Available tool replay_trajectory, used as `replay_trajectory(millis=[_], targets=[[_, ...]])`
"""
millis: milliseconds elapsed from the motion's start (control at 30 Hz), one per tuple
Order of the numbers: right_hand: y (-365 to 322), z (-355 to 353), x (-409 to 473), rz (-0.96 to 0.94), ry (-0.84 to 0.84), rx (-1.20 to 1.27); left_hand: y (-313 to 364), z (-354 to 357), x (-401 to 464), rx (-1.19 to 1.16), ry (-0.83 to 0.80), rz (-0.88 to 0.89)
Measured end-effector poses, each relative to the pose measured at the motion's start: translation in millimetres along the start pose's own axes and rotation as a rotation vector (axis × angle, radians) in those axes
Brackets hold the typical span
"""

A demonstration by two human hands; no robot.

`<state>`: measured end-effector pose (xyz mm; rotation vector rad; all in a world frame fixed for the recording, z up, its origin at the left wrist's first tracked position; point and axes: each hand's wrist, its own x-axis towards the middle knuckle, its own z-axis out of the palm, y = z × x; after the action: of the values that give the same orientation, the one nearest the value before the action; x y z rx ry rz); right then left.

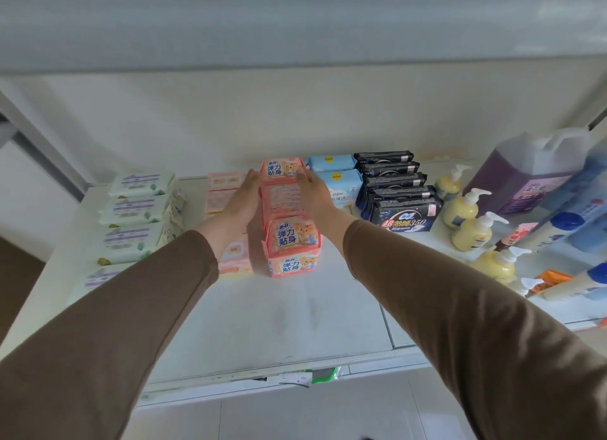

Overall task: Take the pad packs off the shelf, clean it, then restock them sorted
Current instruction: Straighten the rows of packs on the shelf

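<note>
So there's a big white shelf (230,324) running across the whole view, with another shelf board right above it. Far right sits a large purple jug (522,176), then a row of yellow pump bottles (473,231) running front to back just beside it. Both arms in brown sleeves (460,308) reach in from the bottom. Pad packs are lined up in columns going back: pale green-and-purple packs (134,206) on the left, light pink packs (225,189) next, a coral-pink row (290,239) in the middle, blue packs (338,176) just right of that, then dark navy packs (400,206). The left hand (241,199) lies flat against the left side of the coral-pink row, the right hand (315,193) against its right side, fingers straight on both, pressing the row between them and not curled round anything.
</note>
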<state>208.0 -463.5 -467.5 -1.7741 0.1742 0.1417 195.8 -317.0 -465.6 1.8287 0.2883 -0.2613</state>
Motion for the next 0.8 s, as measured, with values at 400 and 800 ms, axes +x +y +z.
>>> replay_trajectory(millis=[400,800], targets=[[-15.0,65.9,-44.7,0.181,-0.144,0.235,-64.9,-88.7,-25.3,-0.165,0.333,-0.167],[-3.5,130.8,-13.9,0.434,-0.161,0.301,-68.9,-85.5,-30.1,-0.199,0.169,-0.179]])
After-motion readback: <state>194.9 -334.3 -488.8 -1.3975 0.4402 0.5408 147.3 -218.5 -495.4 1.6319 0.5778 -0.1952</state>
